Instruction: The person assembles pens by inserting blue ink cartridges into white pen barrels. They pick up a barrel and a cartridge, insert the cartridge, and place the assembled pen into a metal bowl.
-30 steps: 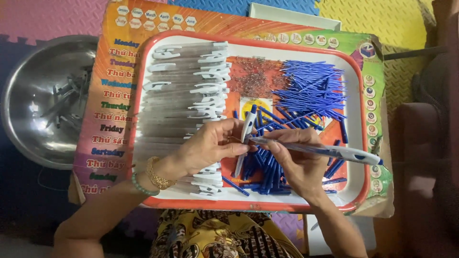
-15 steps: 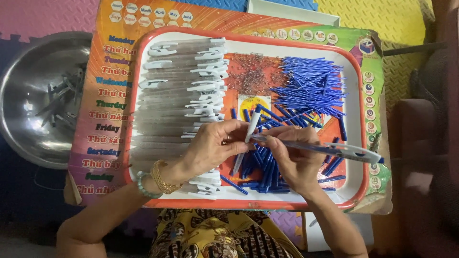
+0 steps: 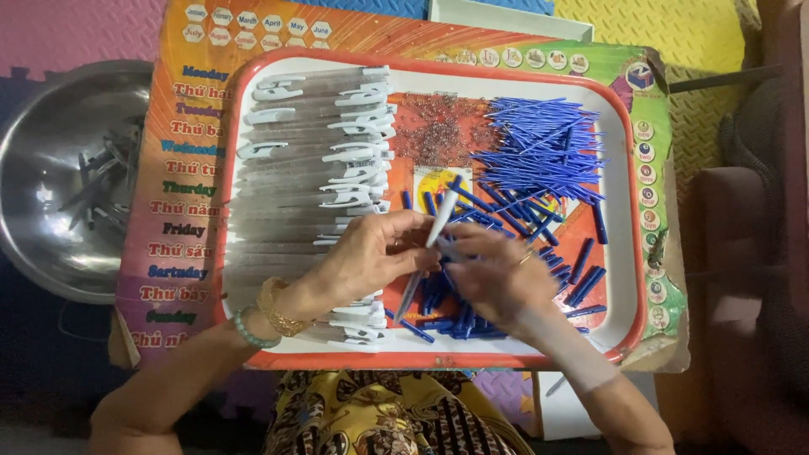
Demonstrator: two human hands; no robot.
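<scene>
Over the red-rimmed tray, left hand pinches a pen barrel, right hand probably grips a blue refill; stacked barrels and loose refills remain, so lots left.

One red-rimmed white plastic tray carries all the parts. One round steel bowl sits off its left edge. Two hands share one white pen barrel. Blue refills and white-clipped clear barrels: too many to count.

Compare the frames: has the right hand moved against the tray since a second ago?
Yes. The right hand has shifted left along the tray, toward the left hand.
</scene>
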